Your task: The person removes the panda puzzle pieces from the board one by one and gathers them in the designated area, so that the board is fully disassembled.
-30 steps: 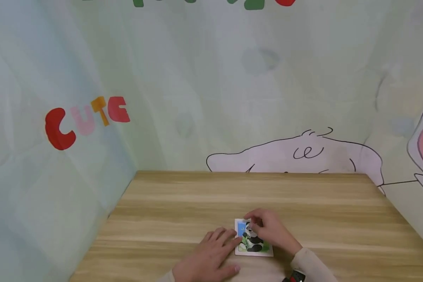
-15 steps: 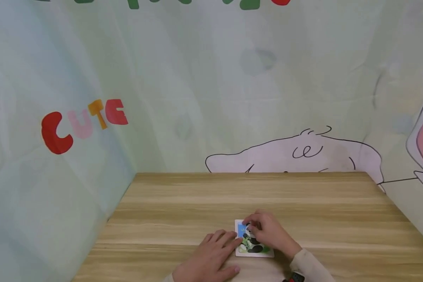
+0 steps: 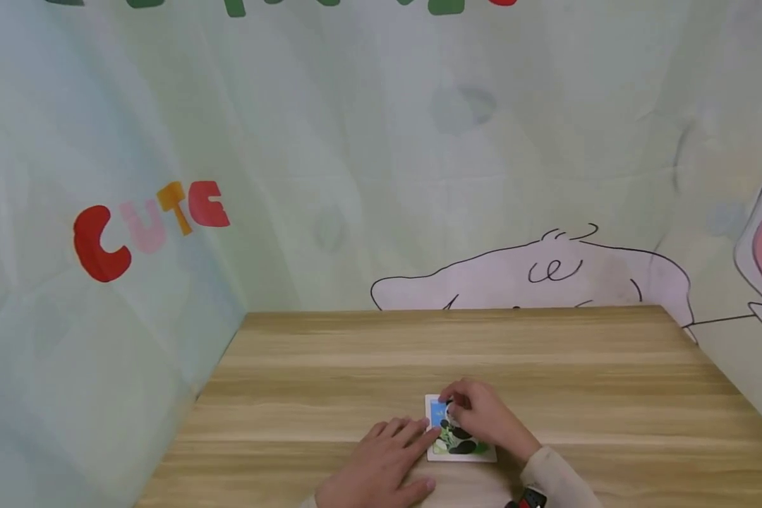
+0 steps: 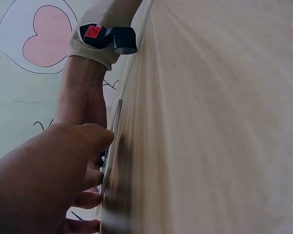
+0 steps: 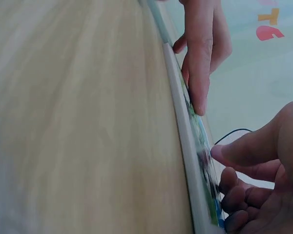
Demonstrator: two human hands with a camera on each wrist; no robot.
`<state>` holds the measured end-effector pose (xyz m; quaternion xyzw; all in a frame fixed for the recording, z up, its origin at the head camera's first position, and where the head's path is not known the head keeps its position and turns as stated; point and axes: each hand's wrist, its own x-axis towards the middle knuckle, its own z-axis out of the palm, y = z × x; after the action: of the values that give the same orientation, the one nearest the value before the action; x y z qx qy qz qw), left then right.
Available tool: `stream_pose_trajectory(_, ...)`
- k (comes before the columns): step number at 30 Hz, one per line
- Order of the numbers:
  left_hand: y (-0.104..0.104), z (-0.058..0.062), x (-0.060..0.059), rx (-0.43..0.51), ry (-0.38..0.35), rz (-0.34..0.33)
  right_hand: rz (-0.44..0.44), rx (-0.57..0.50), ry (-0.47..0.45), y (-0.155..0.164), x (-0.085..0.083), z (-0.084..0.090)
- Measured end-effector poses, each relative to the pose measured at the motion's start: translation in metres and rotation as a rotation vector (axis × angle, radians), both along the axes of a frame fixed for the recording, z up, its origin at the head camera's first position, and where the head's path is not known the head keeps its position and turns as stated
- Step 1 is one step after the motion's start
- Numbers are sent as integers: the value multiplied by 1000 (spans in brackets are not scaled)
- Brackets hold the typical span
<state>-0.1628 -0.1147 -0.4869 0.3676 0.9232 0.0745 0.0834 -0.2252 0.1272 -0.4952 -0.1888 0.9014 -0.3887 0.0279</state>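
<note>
Left hand (image 3: 381, 469) flat, fingertips on panda puzzle (image 3: 460, 441); right hand (image 3: 482, 416) (fingers curled) pinching a piece.

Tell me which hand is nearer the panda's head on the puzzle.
Right. The right hand rests on the panda puzzle at its head; the left hand touches only the left edge with straight fingers.

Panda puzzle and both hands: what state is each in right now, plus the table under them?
Panda puzzle: lies flat on the table, picture side up, partly covered by the hands.
Left hand: fingers straight, fingertips pressing on the puzzle's left edge.
Right hand: fingers curled over the puzzle's upper part, thumb and fingertips on its face; whether they pinch a piece cannot be told.
Table: wooden, bears only the puzzle and hands.
</note>
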Motion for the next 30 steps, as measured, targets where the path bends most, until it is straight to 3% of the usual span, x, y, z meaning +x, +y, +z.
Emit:
stream_pose_trajectory(9,3,0,1,1,35,8,-6,-24,-19,-2,-1,-1)
stream_pose_trajectory(22,6,-3,1,-27,88,6,-66,-103,-124,-1,-1,0)
stream_pose_trajectory(30,9,-3,0,-24,118,0,-18,-297,-204,5,-3,-2)
